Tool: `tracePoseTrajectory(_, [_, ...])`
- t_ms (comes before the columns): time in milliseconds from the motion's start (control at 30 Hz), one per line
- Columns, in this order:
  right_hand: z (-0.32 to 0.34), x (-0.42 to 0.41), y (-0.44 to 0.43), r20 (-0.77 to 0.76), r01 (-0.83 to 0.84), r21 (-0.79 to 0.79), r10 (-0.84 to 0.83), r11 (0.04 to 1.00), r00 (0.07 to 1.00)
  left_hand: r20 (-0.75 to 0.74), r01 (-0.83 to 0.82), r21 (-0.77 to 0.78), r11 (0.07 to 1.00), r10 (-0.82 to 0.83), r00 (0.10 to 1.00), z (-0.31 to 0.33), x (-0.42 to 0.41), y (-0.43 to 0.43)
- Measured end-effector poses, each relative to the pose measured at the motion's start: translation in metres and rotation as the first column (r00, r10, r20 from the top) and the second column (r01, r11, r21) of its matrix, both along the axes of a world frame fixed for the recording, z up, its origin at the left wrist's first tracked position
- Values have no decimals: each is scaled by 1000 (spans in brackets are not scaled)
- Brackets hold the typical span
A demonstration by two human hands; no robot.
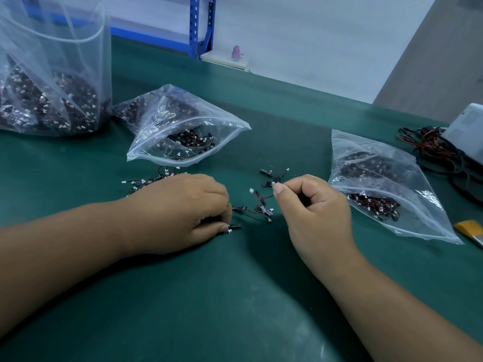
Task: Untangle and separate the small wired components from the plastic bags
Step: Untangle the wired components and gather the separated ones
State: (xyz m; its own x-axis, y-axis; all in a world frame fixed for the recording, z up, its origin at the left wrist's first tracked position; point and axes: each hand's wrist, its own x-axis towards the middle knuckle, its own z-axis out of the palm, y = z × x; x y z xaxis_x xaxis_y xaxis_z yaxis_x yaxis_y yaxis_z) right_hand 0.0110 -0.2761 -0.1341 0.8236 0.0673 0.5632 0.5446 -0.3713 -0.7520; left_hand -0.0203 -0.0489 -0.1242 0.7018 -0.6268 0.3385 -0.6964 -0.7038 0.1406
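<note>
the small knot of wired components (262,205) lies on the green table (235,296) between the two hands, out toward the far edge from the wrists. the right hand (311,205) is curled, thumb and forefinger pinched on a white plug end at the knot's upper right, so the strand it holds runs down and left from that pinch toward the left hand (183,207). the left hand is palm down, its fingertips pressing a black piece with a white plug (232,227) against the table at the knot's lower left; whether it truly grips it or only pins it i cannot quite tell. so the tangle's long axis runs diagonally between the two holds, and the right hand is the nearer to its thick part. a loose pile (149,181) sits behind the left hand, just before the open bag (188,131); a second bag (386,186) lies right of the right hand.
</note>
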Motion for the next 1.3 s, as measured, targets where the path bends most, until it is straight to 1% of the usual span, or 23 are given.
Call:
tracePoseTrajectory(167, [0,8,-6,-1,48,13,-48,999,999,5,0,0,1000,0,1000,-1,0,1])
tracePoseTrajectory(267, [-2,13,-9,-30,73,-9,-73,997,997,5,5,0,1000,-5,1000,-1,0,1])
tracePoseTrajectory(300, [-3,14,-10,-43,77,-39,-79,996,996,4,5,-2,1000,-5,1000,-1,0,1])
tracePoseTrajectory(400, [-7,17,-11,-85,97,-200,-116,975,990,9,8,0,1000,-8,1000,-1,0,0])
tracePoseTrajectory(533, [-7,19,-13,-110,126,-273,-161,954,981,8,9,2,1000,-9,1000,-1,0,1])
tracePoseTrajectory(633, [-8,18,-12,-140,115,-447,-196,887,971,12,11,8,1000,-11,1000,-1,0,1])
tracePoseTrajectory(700, [-8,17,-11,-124,128,-491,-214,862,969,11,12,3,1000,-12,1000,-1,1,1])
tracePoseTrajectory(833, [-6,16,-11,-144,130,-474,-222,871,964,12,9,4,1000,-9,1000,-1,1,0])
tracePoseTrajectory(1000, [-4,19,-11,-197,137,-343,-214,929,957,19,0,9,1000,0,1000,-1,0,0])
tracePoseTrajectory(1067, [-3,17,-11,-192,148,-300,-211,943,958,19,-1,12,1000,1,1000,-1,0,0])
tracePoseTrajectory(1133, [-1,13,-11,-100,135,-320,-175,938,979,11,-3,9,1000,3,1000,0,-1,0])
tracePoseTrajectory(1200, [3,4,-8,58,65,-389,-46,919,997,5,-8,2,1000,8,1000,0,-1,-1])
tracePoseTrajectory(1233, [4,-1,-5,115,11,-450,46,893,992,3,-12,0,1000,12,1000,1,-1,-1])
tracePoseTrajectory(1300, [5,-11,3,141,-80,-589,200,804,970,-2,-18,-5,1000,18,1000,2,-2,-2])
